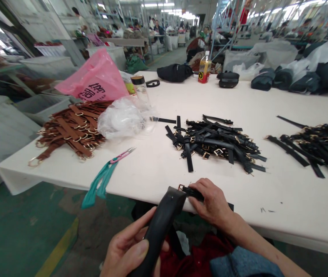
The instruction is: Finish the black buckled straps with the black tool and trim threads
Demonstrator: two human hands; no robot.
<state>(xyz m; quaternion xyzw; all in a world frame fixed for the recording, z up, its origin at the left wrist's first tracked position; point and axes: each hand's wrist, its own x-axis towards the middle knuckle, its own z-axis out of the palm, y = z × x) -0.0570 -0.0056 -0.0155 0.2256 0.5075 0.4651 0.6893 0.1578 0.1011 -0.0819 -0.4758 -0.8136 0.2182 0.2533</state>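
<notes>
My left hand (132, 246) is closed around a long, smooth black clipper-shaped tool (159, 227) with a wide, squared end. I cannot make out its exact kind. That end points up and away, close to the small metal buckle of a black strap (194, 193). At the table's front edge, my right hand (211, 202) pinches this strap, its fingers covering part of it. Beyond my hands lies a heap of black buckled straps (216, 142). Pink-handled thread snips (120, 156) with a teal cloth strip (97, 186) tied on lie to the left.
Brown straps with metal rings (71, 130) are piled at left, beside a clear plastic bag (120, 119) and a pink bag (94, 79). A second black strap heap (325, 146) lies right. A glass jar (141, 92), drink bottle (204, 69) and black pouch (175, 73) stand farther back.
</notes>
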